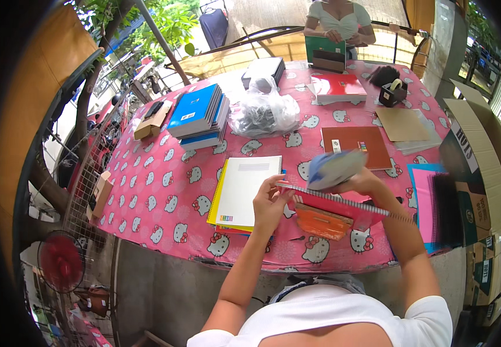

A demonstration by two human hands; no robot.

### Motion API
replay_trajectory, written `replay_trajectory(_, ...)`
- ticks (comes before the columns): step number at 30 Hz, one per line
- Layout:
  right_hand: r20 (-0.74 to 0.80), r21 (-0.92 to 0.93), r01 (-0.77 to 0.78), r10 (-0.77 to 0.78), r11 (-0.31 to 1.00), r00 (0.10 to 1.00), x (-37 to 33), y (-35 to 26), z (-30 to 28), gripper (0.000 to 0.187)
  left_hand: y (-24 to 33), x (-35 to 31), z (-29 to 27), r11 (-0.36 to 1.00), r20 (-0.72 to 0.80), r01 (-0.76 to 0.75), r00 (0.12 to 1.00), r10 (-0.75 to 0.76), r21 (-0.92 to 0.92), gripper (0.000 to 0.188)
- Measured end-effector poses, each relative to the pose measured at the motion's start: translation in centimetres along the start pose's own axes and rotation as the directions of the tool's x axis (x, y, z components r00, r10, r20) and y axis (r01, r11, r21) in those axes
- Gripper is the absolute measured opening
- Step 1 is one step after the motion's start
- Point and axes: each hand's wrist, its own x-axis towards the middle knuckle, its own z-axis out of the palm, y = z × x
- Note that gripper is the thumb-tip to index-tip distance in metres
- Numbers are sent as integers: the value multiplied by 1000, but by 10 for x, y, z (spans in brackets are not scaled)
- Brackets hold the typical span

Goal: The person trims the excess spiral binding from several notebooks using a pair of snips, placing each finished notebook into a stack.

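Observation:
My left hand point(269, 203) pinches the left corner of a red spiral notebook point(343, 202), tilted up so its wire binding runs along the top. Above the binding, my right hand point(361, 183) grips a blue-and-white, cloth-like thing point(334, 169), smeared by motion. Just below the red notebook sits an orange, worn-looking block point(323, 222). Beside my left hand lies a small stack of spiral notebooks, with a white-covered notebook point(249, 191) on top and yellow edges showing beneath. A brown notebook point(356, 148) lies flat beyond my right hand.
Blue notebooks point(195, 110) are stacked at the far left, near a plastic bag point(265, 113). A tape dispenser point(393, 92) and red notebooks point(338, 87) stand at the back. Cardboard boxes point(481, 156) border the right side. Across the table, another person holds a green folder-like thing point(325, 52).

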Motion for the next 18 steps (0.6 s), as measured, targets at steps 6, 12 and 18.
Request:
replay_trajectory(6, 219, -160, 80, -44, 984, 975, 21, 16, -8, 51, -5, -2, -3, 956, 17, 50, 999, -47, -287, 37)
replay_trajectory(12, -185, -939, -223, 162, 261, 969, -1, 41, -29, 32, -13, 6, -14, 946, 86, 135, 990, -114, -296, 38)
replay_trajectory(18, -266, -899, -319, 205, 301, 942, -112, 100, -81, 45, 2, 19, -6, 906, 226, 119, 974, -27, -407, 20)
